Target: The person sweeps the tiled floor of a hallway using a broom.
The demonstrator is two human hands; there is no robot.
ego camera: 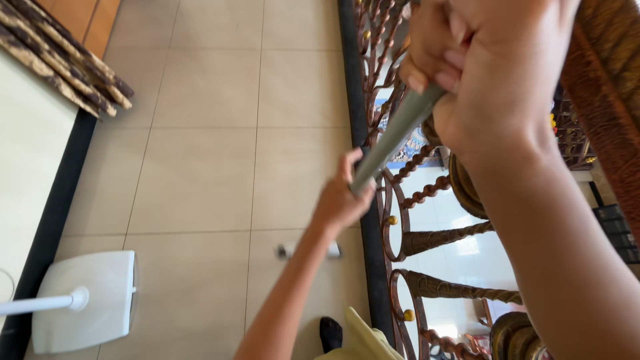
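Both hands are on one long grey metal pole (393, 137), which slants from the upper right down toward the middle of the floor. The right hand (490, 67) sits high and close to the camera, its fingers (433, 63) curled tight around the top of the pole, pressed together in a full fist grip. Lower down, the left hand (340, 200) wraps the same pole, fingers folded around it and thumb pointing up along the shaft. The pole's lower end is hidden behind that hand, so where it ends cannot be told.

Under the hands lies a beige tiled floor (213, 133). Just beside the pole, on the right, runs an ornate brown wrought-iron railing with twisted bars and small gold knobs (427, 240), set along a black border strip. Near the floor's lower left corner stands a white flat rectangular base with a white round stem (87, 300). In the upper left corner a brown woven mat edge (67, 60) juts in. A dark-socked foot (330, 333) shows at the bottom edge.
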